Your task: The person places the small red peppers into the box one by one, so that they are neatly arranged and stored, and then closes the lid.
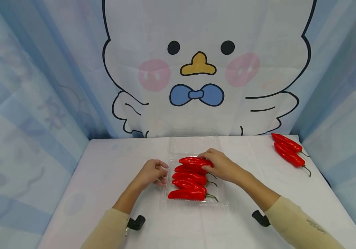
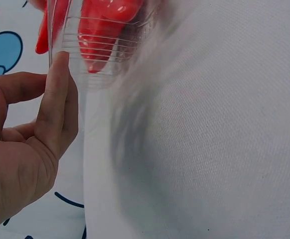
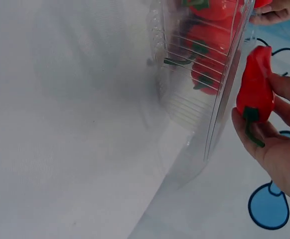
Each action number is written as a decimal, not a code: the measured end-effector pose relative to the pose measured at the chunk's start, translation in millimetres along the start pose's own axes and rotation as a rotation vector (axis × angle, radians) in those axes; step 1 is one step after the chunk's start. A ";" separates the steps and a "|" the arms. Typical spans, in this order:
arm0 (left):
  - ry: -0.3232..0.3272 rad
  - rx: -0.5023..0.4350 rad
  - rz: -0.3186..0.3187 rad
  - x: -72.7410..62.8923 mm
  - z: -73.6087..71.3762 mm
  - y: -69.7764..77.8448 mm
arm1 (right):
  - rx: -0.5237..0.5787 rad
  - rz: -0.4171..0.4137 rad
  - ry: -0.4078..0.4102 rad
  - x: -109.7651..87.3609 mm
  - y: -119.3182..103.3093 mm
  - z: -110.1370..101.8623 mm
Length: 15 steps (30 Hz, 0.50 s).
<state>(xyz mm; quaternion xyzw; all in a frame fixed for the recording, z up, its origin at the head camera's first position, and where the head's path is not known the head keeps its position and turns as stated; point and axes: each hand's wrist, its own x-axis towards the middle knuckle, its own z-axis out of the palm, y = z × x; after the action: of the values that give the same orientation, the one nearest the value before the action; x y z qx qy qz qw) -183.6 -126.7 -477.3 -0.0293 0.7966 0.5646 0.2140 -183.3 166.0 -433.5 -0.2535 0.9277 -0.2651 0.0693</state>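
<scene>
My right hand (image 1: 223, 166) grips a red chili pepper (image 3: 255, 92) between thumb and fingers, its green stem hanging toward the palm. In the right wrist view this pepper is held just above the rim of a clear plastic box (image 1: 223, 200). Several more red peppers (image 1: 186, 194) lie side by side in the box, stems pointing right. At the box's left side is my left hand (image 1: 153, 172), with loosely bent fingers. Its fingertips (image 2: 61, 59) are right at the box's rim in the left wrist view, and nothing shows held between them.
Two loose red peppers (image 1: 289, 155) lie at the table's far right corner. The box's clear lid (image 1: 193, 143) is folded back toward the rear edge of the white-covered table (image 1: 112, 152). A curtain with a cartoon figure (image 1: 196, 117) hangs behind.
</scene>
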 end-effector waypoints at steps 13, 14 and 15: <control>0.005 0.006 -0.013 -0.9 -0.8 1.1 | 0.015 0.017 -0.036 9.6 -1.6 10.0; 0.005 0.005 -0.011 -0.9 -0.9 1.2 | 0.011 0.011 -0.035 10.2 -2.0 10.6; 0.005 0.003 -0.011 -1.0 -0.9 1.5 | 0.006 0.005 -0.033 10.8 -2.3 10.9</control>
<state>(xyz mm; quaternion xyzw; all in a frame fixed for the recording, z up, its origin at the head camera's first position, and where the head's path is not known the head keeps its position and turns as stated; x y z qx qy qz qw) -183.5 -127.3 -475.4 -0.0347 0.7978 0.5621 0.2151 -188.7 153.8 -441.5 -0.2551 0.9263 -0.2636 0.0861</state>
